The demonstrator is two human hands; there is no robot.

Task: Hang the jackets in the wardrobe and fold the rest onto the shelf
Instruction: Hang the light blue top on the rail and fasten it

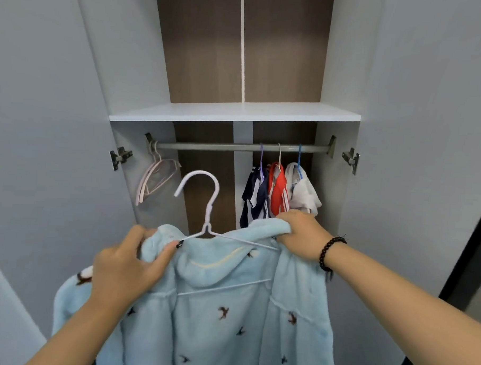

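A fluffy light blue jacket (228, 319) with small bird prints hangs on a white hanger (209, 208) in front of the open wardrobe. My left hand (128, 263) grips the jacket's left shoulder and the hanger's arm. My right hand (300, 234) clutches the right shoulder, with a black bead bracelet on its wrist. The hanger's hook points up, below the grey rail (235, 147) and apart from it. On the rail's right part hang a navy jacket (256, 197), a red jacket (279, 193) and a white garment (303, 194).
Two empty pink hangers (154, 178) dangle at the rail's left end. A white shelf (234, 113) spans the wardrobe above the rail. Both grey doors (415, 134) stand open to the sides. The rail's middle stretch is free.
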